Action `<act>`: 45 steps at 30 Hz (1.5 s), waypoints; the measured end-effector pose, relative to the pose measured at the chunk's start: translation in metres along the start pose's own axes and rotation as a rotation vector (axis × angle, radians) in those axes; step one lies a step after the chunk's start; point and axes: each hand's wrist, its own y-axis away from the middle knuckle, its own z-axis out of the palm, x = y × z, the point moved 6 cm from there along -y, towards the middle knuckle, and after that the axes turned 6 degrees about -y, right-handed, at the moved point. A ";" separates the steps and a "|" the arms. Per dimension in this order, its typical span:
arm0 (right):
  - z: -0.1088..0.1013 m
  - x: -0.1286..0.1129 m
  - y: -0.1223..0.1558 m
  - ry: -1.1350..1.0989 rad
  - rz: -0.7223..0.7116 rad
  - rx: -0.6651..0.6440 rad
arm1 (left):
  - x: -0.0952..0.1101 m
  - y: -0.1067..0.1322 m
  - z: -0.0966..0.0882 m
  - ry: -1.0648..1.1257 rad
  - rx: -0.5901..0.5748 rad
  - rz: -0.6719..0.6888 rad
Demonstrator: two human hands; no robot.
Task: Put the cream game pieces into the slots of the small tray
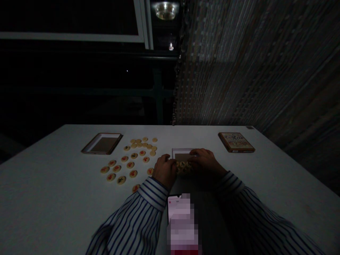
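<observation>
Just in front of the small box (183, 153), left hand (165, 170) and right hand (205, 161) clamp either end of a row of discs (183, 165), seemingly gathering them; lifting it intact needs an even squeeze

Dim home room: white table (53, 198), bead curtain (239, 63), dark window (71, 21), ceiling lamp (166, 10).

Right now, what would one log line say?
left hand touching xiangqi discs at small box | right hand on same box | loose discs left | printed box right
</observation>
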 end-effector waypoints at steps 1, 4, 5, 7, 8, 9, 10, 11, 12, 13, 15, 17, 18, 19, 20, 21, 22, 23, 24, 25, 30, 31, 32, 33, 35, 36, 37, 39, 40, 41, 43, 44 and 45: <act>0.001 0.000 0.000 0.000 -0.007 0.003 | 0.000 0.000 0.000 0.004 0.004 -0.003; 0.002 0.002 0.000 -0.003 -0.019 0.015 | 0.000 0.000 -0.002 0.027 0.004 -0.017; 0.002 0.002 0.000 -0.004 -0.021 0.021 | 0.000 0.000 -0.002 0.038 0.000 -0.020; 0.000 0.002 0.000 -0.013 -0.020 0.045 | 0.000 -0.001 -0.003 0.058 -0.005 -0.025; -0.002 0.002 0.000 -0.021 -0.016 0.064 | 0.000 -0.001 -0.004 0.065 -0.002 -0.028; -0.005 0.002 0.001 -0.032 -0.008 0.090 | 0.000 -0.001 -0.005 0.072 0.005 -0.030; -0.009 0.001 0.001 -0.043 -0.001 0.120 | 0.000 -0.001 -0.007 0.079 0.016 -0.029; -0.012 0.001 0.001 -0.054 0.006 0.149 | 0.000 -0.002 -0.008 0.086 0.030 -0.030; -0.015 0.001 0.002 -0.063 0.013 0.174 | -0.001 -0.002 -0.009 0.093 0.045 -0.031; -0.017 0.002 0.003 -0.070 0.020 0.195 | -0.001 -0.002 -0.011 0.102 0.059 -0.029; -0.021 0.003 0.004 -0.080 0.044 0.228 | -0.001 -0.002 -0.013 0.120 0.082 -0.020; -0.022 0.008 0.006 -0.088 0.088 0.263 | 0.000 -0.002 -0.014 0.135 0.094 -0.009; -0.022 0.010 0.007 -0.089 0.120 0.278 | 0.000 -0.002 -0.015 0.139 0.097 -0.007; -0.022 0.014 0.008 -0.088 0.158 0.288 | 0.000 -0.002 -0.015 0.141 0.099 -0.010; -0.021 0.017 0.009 -0.086 0.200 0.291 | 0.000 -0.001 -0.015 0.140 0.101 -0.016; -0.020 0.021 0.010 -0.083 0.245 0.284 | 0.000 -0.001 -0.015 0.139 0.099 -0.018; -0.018 0.024 0.010 -0.081 0.287 0.267 | -0.001 -0.001 -0.015 0.137 0.098 -0.019; -0.016 0.027 0.011 -0.080 0.324 0.242 | -0.001 -0.001 -0.014 0.135 0.093 -0.020; -0.013 0.029 0.012 -0.080 0.353 0.212 | -0.001 -0.001 -0.014 0.132 0.086 -0.019; -0.011 0.030 0.012 -0.083 0.373 0.181 | -0.001 0.000 -0.013 0.128 0.075 -0.019; -0.004 0.030 0.011 -0.116 0.359 0.105 | -0.003 0.000 -0.008 0.113 0.022 -0.046; -0.004 0.030 0.010 -0.121 0.353 0.102 | -0.003 0.000 -0.008 0.111 0.015 -0.049; -0.003 0.030 0.010 -0.126 0.351 0.099 | -0.003 0.000 -0.007 0.110 0.009 -0.052; -0.003 0.031 0.010 -0.132 0.348 0.096 | -0.002 0.000 -0.007 0.109 0.004 -0.052; -0.003 0.030 0.010 -0.142 0.343 0.093 | -0.002 0.000 -0.008 0.111 0.000 -0.056; -0.003 0.030 0.010 -0.144 0.343 0.093 | -0.001 0.001 -0.008 0.113 -0.002 -0.058; -0.002 0.030 0.010 -0.146 0.344 0.093 | -0.001 0.001 -0.008 0.117 -0.003 -0.061; -0.002 0.030 0.010 -0.149 0.343 0.097 | -0.001 0.001 -0.008 0.123 -0.009 -0.063; -0.002 0.029 0.010 -0.153 0.342 0.097 | 0.000 0.001 -0.008 0.123 -0.014 -0.064; -0.002 0.029 0.009 -0.159 0.339 0.096 | 0.000 0.000 -0.008 0.122 -0.021 -0.063; -0.001 0.029 0.009 -0.171 0.336 0.101 | 0.000 0.000 -0.007 0.123 -0.033 -0.062; -0.001 0.029 0.009 -0.175 0.337 0.102 | 0.000 0.000 -0.007 0.124 -0.037 -0.060; -0.001 0.029 0.009 -0.177 0.339 0.103 | 0.000 0.000 -0.007 0.126 -0.037 -0.058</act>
